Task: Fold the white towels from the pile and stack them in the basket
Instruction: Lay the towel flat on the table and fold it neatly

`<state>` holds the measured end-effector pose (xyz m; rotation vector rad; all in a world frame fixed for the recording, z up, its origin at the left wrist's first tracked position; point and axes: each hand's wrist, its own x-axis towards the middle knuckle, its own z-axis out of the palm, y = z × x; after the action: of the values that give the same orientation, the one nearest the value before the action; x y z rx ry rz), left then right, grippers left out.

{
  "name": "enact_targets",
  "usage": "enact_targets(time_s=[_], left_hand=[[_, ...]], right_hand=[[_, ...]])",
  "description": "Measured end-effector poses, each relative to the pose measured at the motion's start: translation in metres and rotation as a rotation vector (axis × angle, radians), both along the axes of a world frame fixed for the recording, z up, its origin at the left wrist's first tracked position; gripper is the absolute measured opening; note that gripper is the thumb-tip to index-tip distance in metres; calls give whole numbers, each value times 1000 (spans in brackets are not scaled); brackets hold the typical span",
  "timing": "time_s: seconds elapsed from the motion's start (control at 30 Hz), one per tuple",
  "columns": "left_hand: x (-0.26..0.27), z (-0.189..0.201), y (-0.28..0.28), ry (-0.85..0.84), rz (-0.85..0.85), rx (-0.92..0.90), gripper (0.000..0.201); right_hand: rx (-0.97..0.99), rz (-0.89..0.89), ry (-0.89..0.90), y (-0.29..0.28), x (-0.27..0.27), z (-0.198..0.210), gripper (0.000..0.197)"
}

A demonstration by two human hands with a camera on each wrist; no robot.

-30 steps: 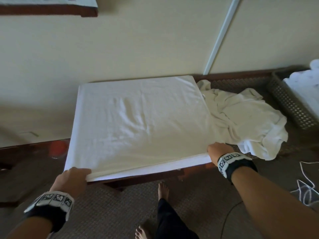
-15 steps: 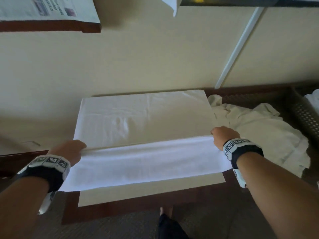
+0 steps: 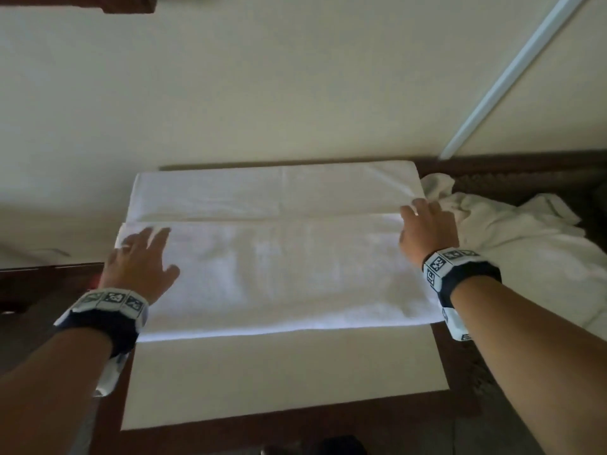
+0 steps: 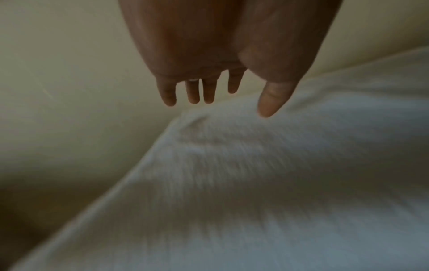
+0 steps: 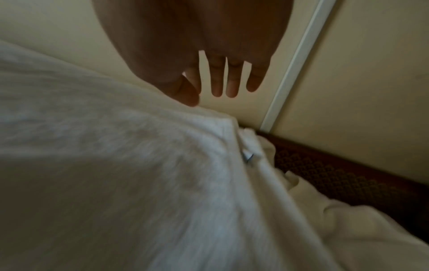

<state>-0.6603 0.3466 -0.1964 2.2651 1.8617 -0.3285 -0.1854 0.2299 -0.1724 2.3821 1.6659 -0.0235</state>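
A white towel (image 3: 279, 257) lies on the table with its near part folded over towards the wall; a strip of the lower layer (image 3: 262, 192) shows beyond the folded edge. My left hand (image 3: 141, 254) hovers over the fold's left end with fingers spread and straight, empty. My right hand (image 3: 427, 224) is over the fold's right end, fingers straight, empty. In the left wrist view the fingers (image 4: 209, 91) hang just above the towel (image 4: 255, 183). The right wrist view shows the same, fingers (image 5: 232, 80) extended above the cloth (image 5: 139, 174). The pile of unfolded white towels (image 3: 512, 244) lies at the right. The basket is out of view.
A pale mat (image 3: 282, 379) covers the dark wooden table (image 3: 328, 418) in front of the towel. The cream wall (image 3: 262, 93) rises right behind it, with a white strip (image 3: 512, 70) running up it. A woven dark surface (image 5: 329, 176) lies beyond the pile.
Both hands carried the towel's near edge away from me and laid it down short of the far edge, then let go and spread their fingers. The view tilted up.
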Motion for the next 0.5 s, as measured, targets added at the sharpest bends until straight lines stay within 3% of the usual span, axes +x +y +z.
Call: enact_targets(time_s=[0.07, 0.17, 0.27, 0.5], left_hand=[[-3, -26, -40, -100, 22, -73, 71], [-17, -47, -85, -122, 51, -122, 68], [-30, -47, -108, -113, 15, -95, 76], [-48, -31, -167, -62, -26, -30, 74]], right_hand=[[19, 23, 83, -18, -16, -14, 45], [-153, -47, 258, -55, -43, -41, 62], [-262, -80, 316, -97, -58, -59, 69], [-288, -94, 332, -163, -75, -51, 75]])
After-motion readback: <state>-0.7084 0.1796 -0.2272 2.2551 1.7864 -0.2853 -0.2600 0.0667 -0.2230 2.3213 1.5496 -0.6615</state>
